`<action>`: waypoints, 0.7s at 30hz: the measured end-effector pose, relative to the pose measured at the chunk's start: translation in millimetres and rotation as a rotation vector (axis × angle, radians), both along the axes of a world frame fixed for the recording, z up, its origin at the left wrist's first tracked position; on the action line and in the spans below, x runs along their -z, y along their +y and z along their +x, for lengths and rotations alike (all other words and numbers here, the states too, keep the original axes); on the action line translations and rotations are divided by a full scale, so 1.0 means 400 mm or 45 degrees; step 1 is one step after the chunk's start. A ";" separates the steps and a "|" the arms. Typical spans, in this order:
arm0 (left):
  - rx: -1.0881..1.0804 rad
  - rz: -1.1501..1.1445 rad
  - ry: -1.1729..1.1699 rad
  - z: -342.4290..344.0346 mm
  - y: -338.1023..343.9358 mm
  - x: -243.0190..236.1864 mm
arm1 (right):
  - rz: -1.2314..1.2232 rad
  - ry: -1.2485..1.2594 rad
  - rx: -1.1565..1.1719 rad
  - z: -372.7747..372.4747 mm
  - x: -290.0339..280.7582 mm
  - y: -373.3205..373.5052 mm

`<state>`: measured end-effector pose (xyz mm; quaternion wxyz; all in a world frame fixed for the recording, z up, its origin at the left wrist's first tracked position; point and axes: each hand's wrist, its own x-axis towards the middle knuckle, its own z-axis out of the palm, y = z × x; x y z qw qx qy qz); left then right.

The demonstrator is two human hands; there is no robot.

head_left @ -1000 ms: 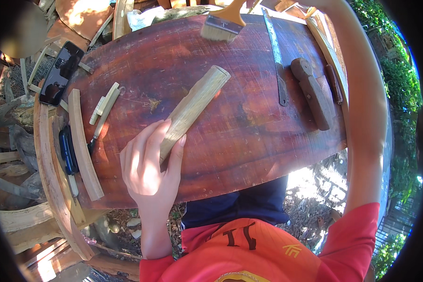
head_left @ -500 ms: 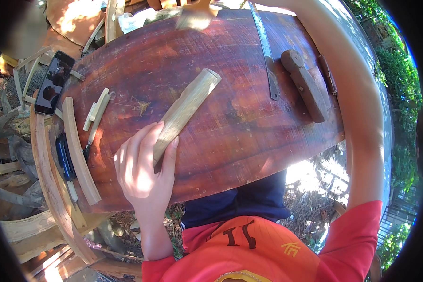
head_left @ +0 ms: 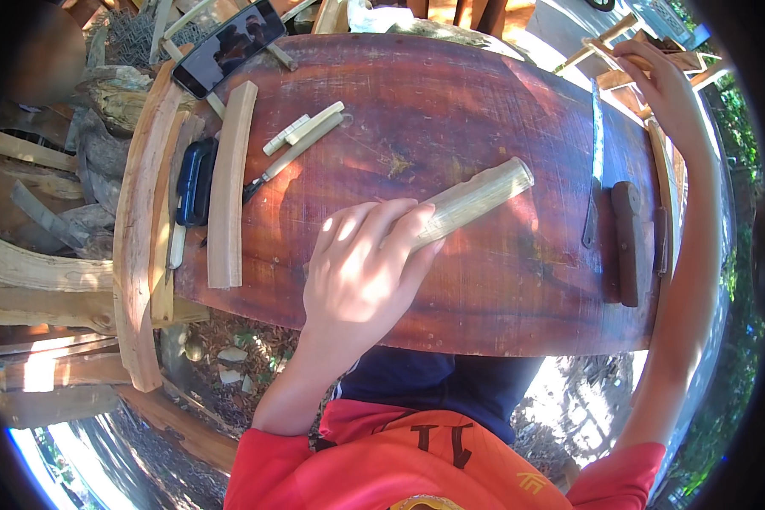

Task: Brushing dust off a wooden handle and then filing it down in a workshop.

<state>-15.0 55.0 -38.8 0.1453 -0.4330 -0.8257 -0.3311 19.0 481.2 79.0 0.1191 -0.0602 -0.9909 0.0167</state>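
Note:
My left hand [head_left: 361, 263] is closed around the near end of a short, rounded length of pale wood [head_left: 476, 200]. That piece slants up to the right, over the middle of the reddish-brown wooden table [head_left: 357, 76]. My right arm reaches along the table's right side. Beyond the far right corner, my right hand [head_left: 654, 81] has its fingers bent beside light wooden sticks [head_left: 599, 51]; what it grips is partly hidden. Near that arm lie a long metal blade [head_left: 593, 178] and a dark wooden hand tool [head_left: 626, 246].
A curved strip of wood [head_left: 232, 187], a dark blue case [head_left: 197, 183] and a thin tool with a pale handle [head_left: 302, 146] lie on the left. A phone [head_left: 228, 47] leans at the far left corner. Wood offcuts [head_left: 47, 280] crowd the ground beyond the left edge.
My view has turned, so the table sits differently. The pale wood, still in my left hand, lies flatter. My right hand has come into view at the far right; a blurred wooden thing at the top is gone.

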 end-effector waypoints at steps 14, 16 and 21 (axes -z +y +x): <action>-0.022 0.031 0.001 0.003 -0.008 0.002 | -0.064 -0.129 0.042 0.222 0.021 -0.510; -0.003 0.013 0.021 0.004 -0.008 0.002 | -0.100 -0.034 -0.006 0.251 0.031 -0.573; -0.067 -0.042 0.025 0.011 -0.001 0.001 | -1.168 -0.004 -0.735 0.303 0.062 -0.802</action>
